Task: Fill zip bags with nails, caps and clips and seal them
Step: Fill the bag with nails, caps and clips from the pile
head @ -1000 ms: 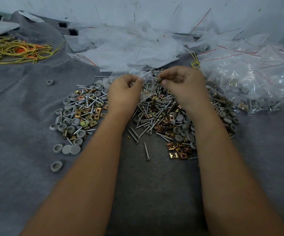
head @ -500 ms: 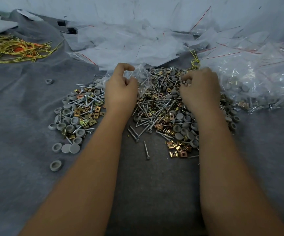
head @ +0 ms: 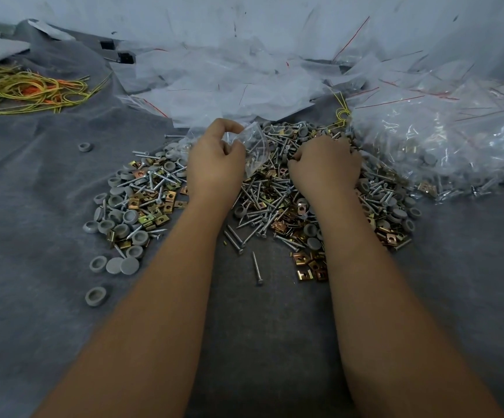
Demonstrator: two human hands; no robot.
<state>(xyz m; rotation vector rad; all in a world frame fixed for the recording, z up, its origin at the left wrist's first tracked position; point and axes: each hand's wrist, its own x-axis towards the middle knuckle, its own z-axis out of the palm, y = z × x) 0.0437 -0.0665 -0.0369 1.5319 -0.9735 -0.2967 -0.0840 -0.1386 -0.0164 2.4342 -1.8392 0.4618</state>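
A heap of silver nails, grey round caps and brass clips covers the grey cloth at the middle. My left hand grips a small clear zip bag by its mouth above the heap; a few nails show inside it. To its right, my right hand lies knuckles-up on the pile with its fingers curled into the nails. What those fingers pinch is hidden under the hand.
Filled zip bags pile up at the right. Empty clear bags with red seal lines lie behind the heap. A tangle of yellow and orange ties sits at the far left. Stray caps dot the cloth.
My right hand left the bag's mouth, swung right, then came down onto the heap with its fingers dug in. My left hand kept hold of the bag and lifted its mouth slightly.
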